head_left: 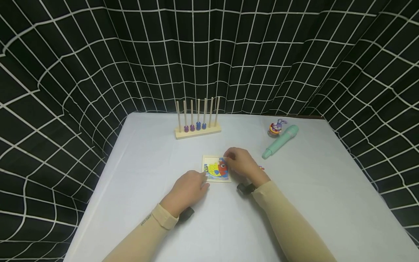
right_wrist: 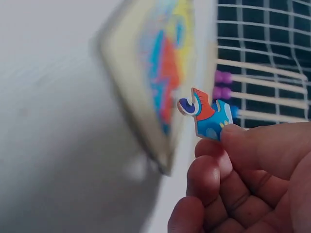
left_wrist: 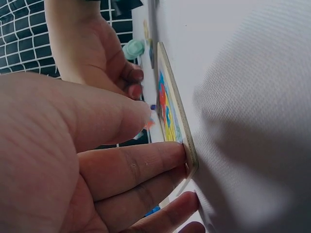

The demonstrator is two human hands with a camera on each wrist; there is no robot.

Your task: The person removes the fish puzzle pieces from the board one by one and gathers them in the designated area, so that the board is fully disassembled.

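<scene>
- Two hands: the left hand (head_left: 187,188) has its fingers loosely extended, fingertips touching the puzzle's lower left edge, and its grip is not closed round anything (the thumb stands away from the wood).
- The right hand (head_left: 241,162) has a narrow grip, pinching a puzzle piece between thumb and index finger, beside the puzzle's upper right corner.
- One puzzle piece (right_wrist: 209,116) in that grip: blue and red, with a purple-and-white knob, held clear of the bench.
- One square wooden fish puzzle (head_left: 214,169), flat between the hands, its picture yellow, red and blue.
- One small colourful item (head_left: 262,167) by the right wrist (mostly hidden, so I cannot tell what it is).
- One wooden bead stand (head_left: 198,133) behind the puzzle, with seven upright rods; four carry beads, two rods purple and two blue.
- One mint-green stick (head_left: 280,142) lying aslant to the right, and one purple rabbit-eared toy (head_left: 276,127) just beside its far end.
- Two beige sleeves (head_left: 288,222), with a dark band at each wrist.
- The bench (head_left: 327,189) has a smooth white covering; black cloth (head_left: 203,54) with a white grid hangs behind it and on both sides.
</scene>
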